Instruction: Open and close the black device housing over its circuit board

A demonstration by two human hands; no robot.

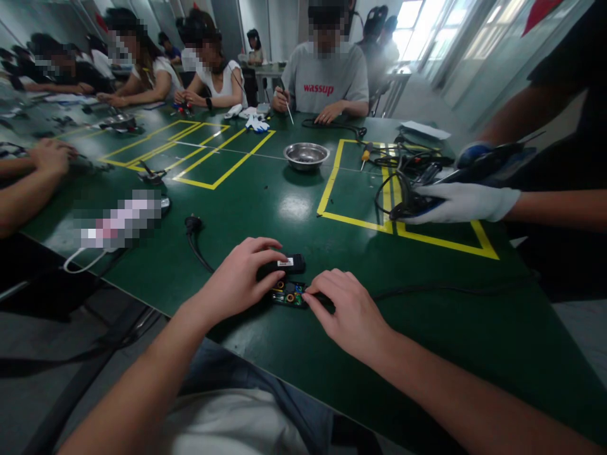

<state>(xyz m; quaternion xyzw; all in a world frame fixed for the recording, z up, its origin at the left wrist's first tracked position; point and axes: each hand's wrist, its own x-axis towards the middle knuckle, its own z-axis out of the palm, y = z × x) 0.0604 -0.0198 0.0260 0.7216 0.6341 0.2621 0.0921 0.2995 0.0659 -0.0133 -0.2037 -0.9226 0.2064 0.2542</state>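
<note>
circuit board touches narrowed right fingers; left fingers hold labelled casing; shirt reads "wassup".

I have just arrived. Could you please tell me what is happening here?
Someone is working on a small circuit board on the green table. The left hand is at a black labelled piece just beyond it; the right hand is at the board's right end. On the right, a co-worker's gloved hand holds something black.

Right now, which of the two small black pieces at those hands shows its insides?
The nearer piece, beside the right hand: copper-coloured rings show on its green board. The other piece, by the left hand, shows a white label.
</note>
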